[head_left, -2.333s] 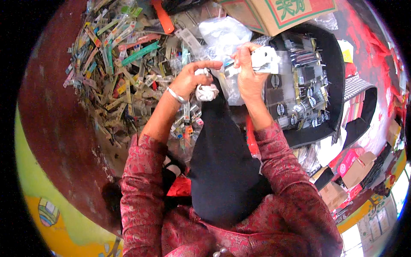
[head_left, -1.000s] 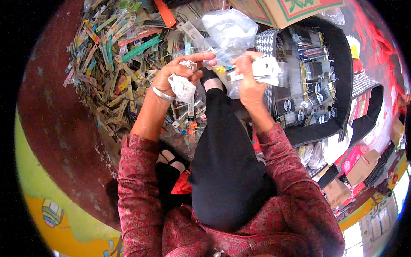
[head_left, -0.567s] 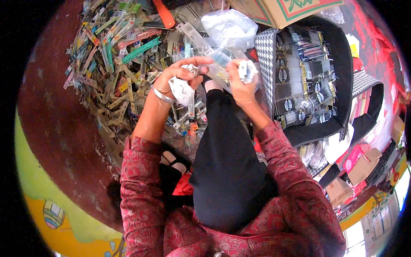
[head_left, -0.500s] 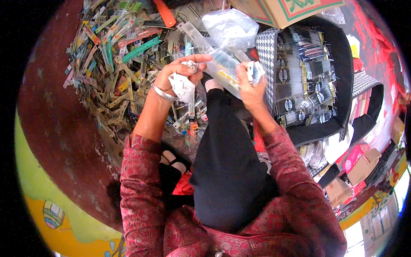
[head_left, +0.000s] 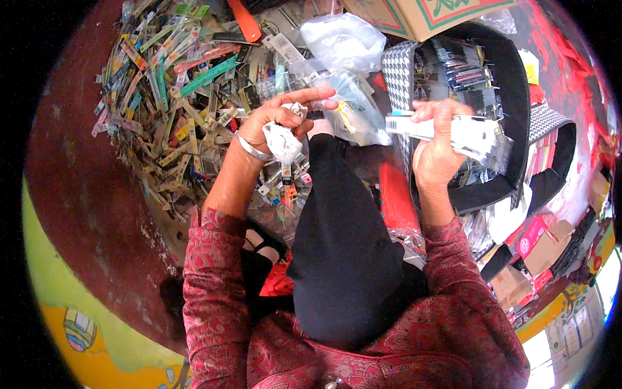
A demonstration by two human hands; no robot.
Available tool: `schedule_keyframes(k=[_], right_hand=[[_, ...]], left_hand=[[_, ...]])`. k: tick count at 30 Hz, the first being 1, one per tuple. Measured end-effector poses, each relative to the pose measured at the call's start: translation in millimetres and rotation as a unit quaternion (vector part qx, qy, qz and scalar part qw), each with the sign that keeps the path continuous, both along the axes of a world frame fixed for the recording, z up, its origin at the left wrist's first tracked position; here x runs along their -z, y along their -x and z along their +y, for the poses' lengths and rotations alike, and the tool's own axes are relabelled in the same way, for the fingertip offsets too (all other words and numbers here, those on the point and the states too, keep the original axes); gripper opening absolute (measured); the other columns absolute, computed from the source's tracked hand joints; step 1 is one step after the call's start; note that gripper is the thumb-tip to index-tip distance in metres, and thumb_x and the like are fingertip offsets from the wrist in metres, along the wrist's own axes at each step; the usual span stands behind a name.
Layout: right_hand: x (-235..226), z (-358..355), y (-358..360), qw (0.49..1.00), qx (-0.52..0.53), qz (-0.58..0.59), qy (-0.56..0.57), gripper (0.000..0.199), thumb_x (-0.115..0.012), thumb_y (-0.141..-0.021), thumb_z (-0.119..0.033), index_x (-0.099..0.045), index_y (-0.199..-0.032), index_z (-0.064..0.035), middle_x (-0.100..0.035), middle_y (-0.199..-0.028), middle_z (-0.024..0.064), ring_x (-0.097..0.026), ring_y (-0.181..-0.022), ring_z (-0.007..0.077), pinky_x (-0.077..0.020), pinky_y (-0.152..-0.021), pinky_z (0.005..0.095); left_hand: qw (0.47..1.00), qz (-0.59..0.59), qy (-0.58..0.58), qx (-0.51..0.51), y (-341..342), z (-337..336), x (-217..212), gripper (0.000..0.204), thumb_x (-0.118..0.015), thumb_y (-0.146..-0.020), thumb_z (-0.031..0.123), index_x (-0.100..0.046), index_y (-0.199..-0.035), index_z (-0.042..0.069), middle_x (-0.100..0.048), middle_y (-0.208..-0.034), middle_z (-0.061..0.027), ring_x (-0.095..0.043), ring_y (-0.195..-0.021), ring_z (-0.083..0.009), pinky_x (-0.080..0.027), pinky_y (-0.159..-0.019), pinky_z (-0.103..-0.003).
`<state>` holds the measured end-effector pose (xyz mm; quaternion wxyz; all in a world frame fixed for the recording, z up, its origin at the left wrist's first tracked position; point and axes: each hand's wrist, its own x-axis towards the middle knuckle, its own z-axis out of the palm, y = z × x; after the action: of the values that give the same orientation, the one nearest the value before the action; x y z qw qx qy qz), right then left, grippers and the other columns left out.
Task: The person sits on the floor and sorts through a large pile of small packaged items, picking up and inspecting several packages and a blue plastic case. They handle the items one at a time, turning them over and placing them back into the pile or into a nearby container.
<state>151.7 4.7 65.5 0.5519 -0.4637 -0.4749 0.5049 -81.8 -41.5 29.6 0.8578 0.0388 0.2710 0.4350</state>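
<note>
Pointing left hand (head_left: 264, 122) with cloth (head_left: 282, 142)

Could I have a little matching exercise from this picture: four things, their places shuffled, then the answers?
Things:
1. crumpled white cloth-like wad
2. bundle of flat white and clear strips
3. ring-shaped silver-coloured bangle
4. brown cardboard box with red and green print

Places:
A. gripped by the right hand
B. at the picture's top edge
C. gripped by the left hand
D. around the left wrist

Right pairs: 1-C; 2-A; 3-D; 4-B
</note>
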Motion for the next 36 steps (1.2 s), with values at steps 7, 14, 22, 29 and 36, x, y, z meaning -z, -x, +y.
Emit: schedule_keyframes(k=[7,14,22,29,36], right_hand=[[-30,33,47,0.969,-0.132,0.134,-0.160,0.025,-0.049,-0.086,-0.028,-0.043,-0.082,-0.0039,-0.046,-0.062,0.0084,-0.047,-0.055,0.0179,-0.0438,-0.067,0.0397],[41,-9,67,0.988,-0.142,0.026,-0.051,0.009,-0.056,-0.082,-0.008,-0.050,-0.076,-0.0038,-0.054,-0.067,0.0013,-0.050,-0.059,0.0075,-0.0400,-0.054,0.0217],[73,-12,63,0.979,-0.177,-0.096,0.014,0.005,-0.056,-0.073,-0.001,-0.054,-0.077,-0.0023,-0.055,-0.064,0.0089,-0.053,-0.057,0.0134,-0.0416,-0.054,0.0261],[83,-26,38,0.932,-0.273,-0.240,-0.009,0.015,-0.059,-0.070,-0.006,-0.057,-0.084,-0.0033,-0.058,-0.075,0.0107,-0.056,-0.070,0.0219,-0.0443,-0.065,0.0313],[44,-28,61,0.904,-0.269,-0.170,-0.285,0.017,-0.064,-0.065,-0.013,-0.056,-0.078,-0.0071,-0.057,-0.078,0.0089,-0.056,-0.074,0.0262,-0.0445,-0.067,0.0344]], left_hand=[[1.000,0.010,-0.010,0.008,2,-1,-8,0.071,-0.054,-0.056,0.008,-0.036,-0.122,-0.010,-0.054,-0.108,-0.0137,-0.036,-0.052,-0.0090,-0.032,-0.048,-0.019],[0.999,-0.033,0.009,-0.030,0,-1,-4,0.075,-0.056,-0.057,0.008,-0.031,-0.125,-0.010,-0.053,-0.110,-0.0161,-0.039,-0.052,-0.0105,-0.033,-0.046,-0.020],[0.997,-0.051,0.025,-0.053,4,-4,0,0.073,-0.054,-0.058,0.009,-0.031,-0.125,-0.010,-0.051,-0.113,-0.0184,-0.040,-0.051,-0.0100,-0.034,-0.046,-0.020],[0.998,0.020,0.042,-0.045,0,-5,2,0.083,-0.054,-0.055,0.011,-0.023,-0.129,-0.008,-0.045,-0.122,-0.0158,-0.037,-0.049,-0.0071,-0.031,-0.043,-0.018],[0.999,0.005,0.018,-0.050,-3,-4,-5,0.081,-0.055,-0.054,0.015,-0.030,-0.127,-0.007,-0.047,-0.121,-0.0152,-0.038,-0.054,-0.0085,-0.035,-0.054,-0.018]])
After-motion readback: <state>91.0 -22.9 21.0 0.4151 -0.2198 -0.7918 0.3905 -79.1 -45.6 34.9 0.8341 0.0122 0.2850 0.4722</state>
